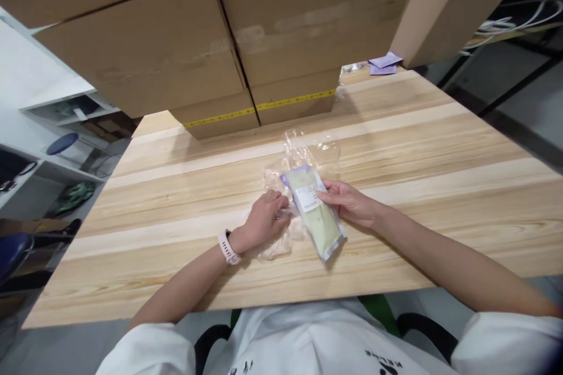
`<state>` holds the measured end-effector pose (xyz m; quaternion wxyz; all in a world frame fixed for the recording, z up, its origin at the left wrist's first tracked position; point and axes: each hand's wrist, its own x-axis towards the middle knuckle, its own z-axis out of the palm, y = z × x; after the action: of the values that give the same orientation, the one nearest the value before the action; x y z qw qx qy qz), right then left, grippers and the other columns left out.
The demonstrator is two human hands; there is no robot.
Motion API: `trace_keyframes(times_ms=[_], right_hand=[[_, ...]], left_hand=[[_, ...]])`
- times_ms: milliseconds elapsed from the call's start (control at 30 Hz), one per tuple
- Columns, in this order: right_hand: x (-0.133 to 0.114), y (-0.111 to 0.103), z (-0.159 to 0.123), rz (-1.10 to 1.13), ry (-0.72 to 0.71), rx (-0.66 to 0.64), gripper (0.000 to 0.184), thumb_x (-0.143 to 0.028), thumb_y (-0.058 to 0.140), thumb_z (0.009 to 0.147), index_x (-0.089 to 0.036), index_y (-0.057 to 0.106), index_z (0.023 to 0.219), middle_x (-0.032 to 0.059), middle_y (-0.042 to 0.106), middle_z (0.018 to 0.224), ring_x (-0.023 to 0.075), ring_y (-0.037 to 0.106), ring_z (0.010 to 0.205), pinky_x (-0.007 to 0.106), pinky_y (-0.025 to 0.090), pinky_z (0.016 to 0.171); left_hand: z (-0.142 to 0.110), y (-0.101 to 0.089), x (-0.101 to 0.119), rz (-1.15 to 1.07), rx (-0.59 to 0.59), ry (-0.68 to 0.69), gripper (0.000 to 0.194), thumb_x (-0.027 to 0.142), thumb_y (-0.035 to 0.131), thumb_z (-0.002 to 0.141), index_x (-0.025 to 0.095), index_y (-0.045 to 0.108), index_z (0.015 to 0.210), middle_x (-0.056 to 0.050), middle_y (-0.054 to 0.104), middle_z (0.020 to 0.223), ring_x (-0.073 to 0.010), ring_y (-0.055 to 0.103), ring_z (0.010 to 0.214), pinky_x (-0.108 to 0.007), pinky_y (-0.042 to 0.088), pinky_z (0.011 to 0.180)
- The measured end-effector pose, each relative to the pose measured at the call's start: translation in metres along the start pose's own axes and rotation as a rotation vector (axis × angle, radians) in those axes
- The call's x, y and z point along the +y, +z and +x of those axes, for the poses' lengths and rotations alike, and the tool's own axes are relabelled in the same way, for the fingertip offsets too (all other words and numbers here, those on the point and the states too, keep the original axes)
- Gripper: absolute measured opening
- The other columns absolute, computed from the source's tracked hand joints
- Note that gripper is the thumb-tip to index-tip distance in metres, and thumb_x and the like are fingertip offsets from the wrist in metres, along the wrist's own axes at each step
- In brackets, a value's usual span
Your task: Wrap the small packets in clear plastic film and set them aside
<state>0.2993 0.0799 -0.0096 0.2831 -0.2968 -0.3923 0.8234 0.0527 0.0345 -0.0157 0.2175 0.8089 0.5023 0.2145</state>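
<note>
Packet: a pale green, flat, oblong plastic packet with a white printed label and a purple far edge is held aslant at the near middle of the table, partly over the film.
Right hand: the packet's right edge is clamped by the right hand; the thumb is laid on top; the other fingers are partly hidden.
Left hand: a fold of the film is gripped by the curled fingers of the left hand, just left of the packet.
Film: crumpled clear plastic film is spread around the packet's left and far sides.
Progress: handling is judged to be midway; the packet is bare of the film; neither is yet set aside.
Surroundings: a pale striped wooden table is backed by stacked brown cardboard boxes; flat purple sachets are seen far right.
</note>
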Motion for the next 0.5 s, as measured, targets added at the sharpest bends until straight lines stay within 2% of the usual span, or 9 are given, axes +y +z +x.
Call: trace_keyframes(times_ms=[67, 133, 167, 200, 233, 267, 367, 433, 500], right_hand=[[-0.017, -0.026, -0.003, -0.026, -0.103, 0.185, 0.044, -0.038, 0.086, 0.072, -0.019, 0.072, 0.109, 0.0081, 0.078, 0.099, 0.0205, 0.073, 0.082, 0.031, 0.058, 0.077], [-0.04, -0.062, -0.003, -0.104, -0.24, 0.521, 0.033, -0.034, 0.079, 0.078, -0.019, 0.072, 0.107, 0.0089, 0.077, 0.099, 0.0216, 0.072, 0.082, 0.034, 0.059, 0.077], [-0.052, -0.083, -0.001, -0.165, -0.304, 0.73, 0.028, -0.03, 0.073, 0.082, -0.019, 0.071, 0.107, 0.0096, 0.077, 0.1, 0.0217, 0.071, 0.082, 0.034, 0.058, 0.076], [-0.064, -0.104, 0.001, -0.235, -0.347, 0.95, 0.025, -0.027, 0.068, 0.085, -0.017, 0.07, 0.109, 0.0108, 0.076, 0.103, 0.0215, 0.071, 0.083, 0.034, 0.058, 0.076], [-0.075, -0.125, 0.005, -0.268, -0.376, 1.105, 0.026, -0.023, 0.063, 0.088, -0.015, 0.068, 0.112, 0.0136, 0.075, 0.11, 0.0214, 0.07, 0.088, 0.034, 0.056, 0.078], [-0.085, -0.145, 0.008, -0.297, -0.398, 1.221, 0.028, -0.02, 0.06, 0.089, -0.013, 0.066, 0.115, 0.0167, 0.072, 0.118, 0.0214, 0.069, 0.093, 0.033, 0.055, 0.081], [-0.108, -0.192, 0.02, -0.391, -0.43, 1.446, 0.032, -0.02, 0.058, 0.089, -0.009, 0.062, 0.118, 0.0236, 0.064, 0.13, 0.0237, 0.063, 0.108, 0.035, 0.049, 0.093], [-0.117, -0.211, 0.029, -0.472, -0.428, 1.523, 0.032, -0.024, 0.06, 0.087, -0.01, 0.062, 0.117, 0.0241, 0.063, 0.13, 0.0265, 0.06, 0.113, 0.039, 0.045, 0.099], [-0.123, -0.223, 0.041, -0.549, -0.419, 1.556, 0.033, -0.026, 0.062, 0.086, -0.012, 0.063, 0.116, 0.0227, 0.064, 0.127, 0.0292, 0.059, 0.115, 0.043, 0.042, 0.103]], left_hand=[[0.003, -0.011, -0.006, -0.023, 0.155, -0.072, 0.007, 0.018, 0.059, 0.087, 0.021, 0.056, 0.08, -0.005, 0.059, 0.085, -0.0213, 0.056, 0.081, -0.036, 0.048, 0.077], [0.007, -0.026, -0.012, 0.014, 0.339, -0.089, 0.008, 0.014, 0.058, 0.084, 0.021, 0.059, 0.089, -0.008, 0.061, 0.099, -0.0239, 0.058, 0.094, -0.039, 0.048, 0.085], [0.01, -0.033, -0.014, 0.057, 0.404, -0.071, 0.017, 0.012, 0.057, 0.083, 0.021, 0.061, 0.096, -0.01, 0.062, 0.11, -0.0263, 0.057, 0.105, -0.042, 0.047, 0.092], [0.015, -0.04, -0.015, 0.116, 0.437, -0.039, 0.026, 0.008, 0.055, 0.081, 0.022, 0.063, 0.101, -0.01, 0.063, 0.117, -0.028, 0.055, 0.113, -0.045, 0.044, 0.098], [0.02, -0.045, -0.016, 0.188, 0.437, -0.004, 0.031, 0.005, 0.053, 0.078, 0.023, 0.066, 0.099, -0.009, 0.066, 0.116, -0.0286, 0.055, 0.115, -0.047, 0.041, 0.101], [0.026, -0.05, -0.016, 0.27, 0.413, 0.026, 0.031, 0.002, 0.05, 0.077, 0.024, 0.067, 0.091, -0.008, 0.07, 0.106, -0.028, 0.058, 0.108, -0.048, 0.039, 0.101], [0.043, -0.061, -0.022, 0.51, 0.302, 0.049, 0.024, 0.004, 0.05, 0.077, 0.022, 0.058, 0.062, -0.004, 0.064, 0.063, -0.0233, 0.058, 0.072, -0.045, 0.038, 0.088], [0.048, -0.073, -0.037, 0.618, 0.265, -0.004, 0.024, 0.01, 0.052, 0.078, 0.021, 0.053, 0.056, -0.005, 0.06, 0.057, -0.0223, 0.054, 0.063, -0.042, 0.037, 0.079], [0.044, -0.093, -0.062, 0.68, 0.28, -0.103, 0.02, 0.015, 0.053, 0.075, 0.021, 0.053, 0.056, -0.006, 0.061, 0.059, -0.0228, 0.053, 0.061, -0.04, 0.035, 0.075]])
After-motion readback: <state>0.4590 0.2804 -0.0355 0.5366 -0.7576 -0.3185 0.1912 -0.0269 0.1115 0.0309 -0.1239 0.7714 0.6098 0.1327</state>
